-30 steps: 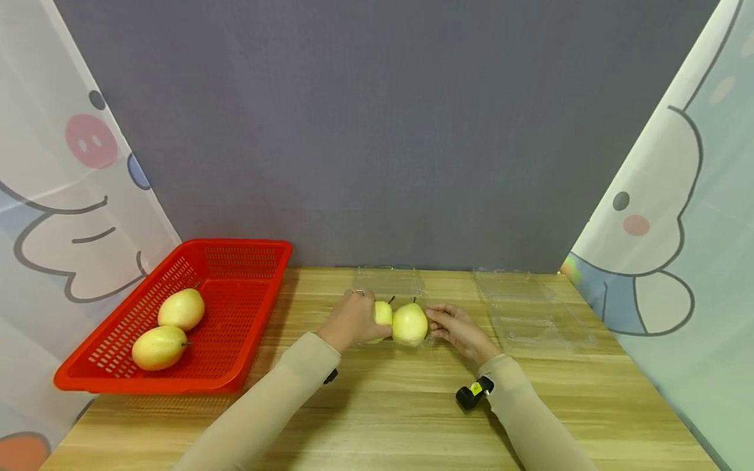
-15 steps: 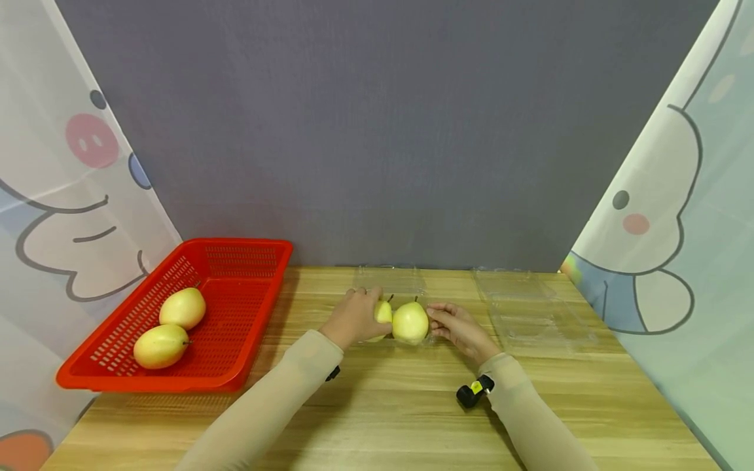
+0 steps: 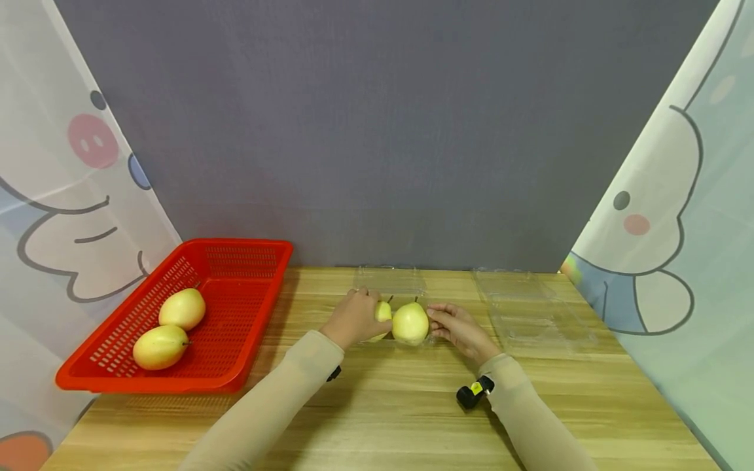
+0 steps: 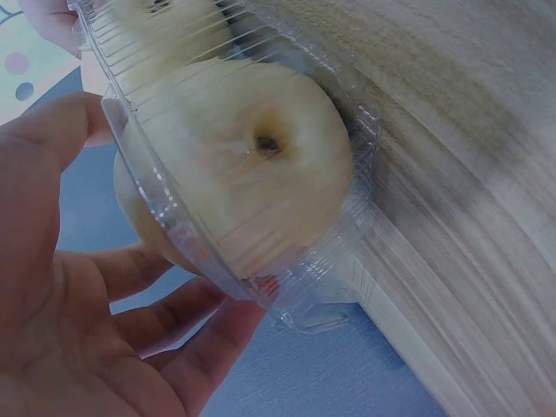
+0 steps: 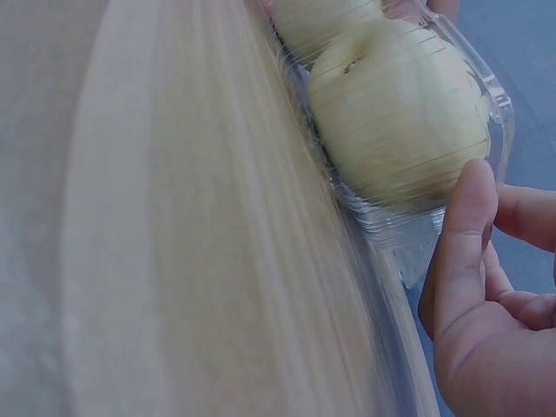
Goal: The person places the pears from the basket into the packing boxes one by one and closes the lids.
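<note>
Two yellow-green pears sit side by side, stems up, in a clear plastic clamshell box (image 4: pixel 161 195) whose lid (image 3: pixel 391 280) is folded back behind them. My left hand (image 3: pixel 351 318) grips the left pear (image 4: pixel 234 165) from above, thumb on the near side and fingers round its far side, by the box rim. Part of that pear is hidden by the hand in the head view. The right pear (image 3: pixel 410 323) stands beside it, stem plainly visible. At the right end of the box, my right hand (image 3: pixel 462 332) pinches the rim between thumb and index finger.
To the left stands a red plastic basket (image 3: pixel 256 327) holding two more pears (image 3: pixel 160 347). Another clear clamshell box (image 3: pixel 533 314) lies open on the right of the wooden table (image 3: pixel 400 418). A grey panel (image 3: pixel 377 144) rises behind the table.
My left hand has shifted very slightly right over the left pear. The right hand and the box stay almost still.
</note>
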The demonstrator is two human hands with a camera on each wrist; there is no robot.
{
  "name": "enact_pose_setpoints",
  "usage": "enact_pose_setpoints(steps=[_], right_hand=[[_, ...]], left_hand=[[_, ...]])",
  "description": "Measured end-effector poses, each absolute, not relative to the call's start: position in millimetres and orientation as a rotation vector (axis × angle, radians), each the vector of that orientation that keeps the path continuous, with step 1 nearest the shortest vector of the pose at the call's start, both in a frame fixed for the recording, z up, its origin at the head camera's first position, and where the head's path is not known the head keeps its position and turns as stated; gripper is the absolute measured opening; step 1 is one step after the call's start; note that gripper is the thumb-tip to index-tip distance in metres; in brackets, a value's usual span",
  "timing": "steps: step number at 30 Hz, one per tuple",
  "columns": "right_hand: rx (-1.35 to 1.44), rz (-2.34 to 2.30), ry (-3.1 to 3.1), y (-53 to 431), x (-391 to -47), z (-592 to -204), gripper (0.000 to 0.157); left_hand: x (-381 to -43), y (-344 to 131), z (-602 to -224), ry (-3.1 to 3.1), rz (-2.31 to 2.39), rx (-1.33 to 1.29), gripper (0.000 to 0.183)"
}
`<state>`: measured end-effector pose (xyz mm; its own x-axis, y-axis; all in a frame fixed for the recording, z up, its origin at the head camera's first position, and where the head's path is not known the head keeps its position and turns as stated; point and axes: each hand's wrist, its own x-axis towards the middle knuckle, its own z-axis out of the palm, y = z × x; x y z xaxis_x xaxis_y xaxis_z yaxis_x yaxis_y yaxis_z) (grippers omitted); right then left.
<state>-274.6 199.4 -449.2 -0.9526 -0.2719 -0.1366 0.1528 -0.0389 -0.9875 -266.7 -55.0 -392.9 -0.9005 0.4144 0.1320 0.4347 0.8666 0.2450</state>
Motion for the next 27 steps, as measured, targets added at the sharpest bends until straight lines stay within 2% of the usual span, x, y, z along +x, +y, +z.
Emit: enact_pose_setpoints(steps=[7,20,27], right_hand=[[-0.144,-2.064,1.943,200.6,-274.8,-450.3,0.046],[-0.141,-2.059,1.957,200.0,-274.9,-450.3,0.045],[-0.146,-2.066,1.947,200.1,-274.5,-450.9,0.046]], left_hand=[[-268.2,-54.8,-392.1,-2.987,-0.427,-0.7,0.031],[-270.9,-57.6,-393.5,-2.998,-0.464,-0.689,0.037],[-271.9,-59.3,-392.6,-2.985,-0.496,-0.69,0.056]])
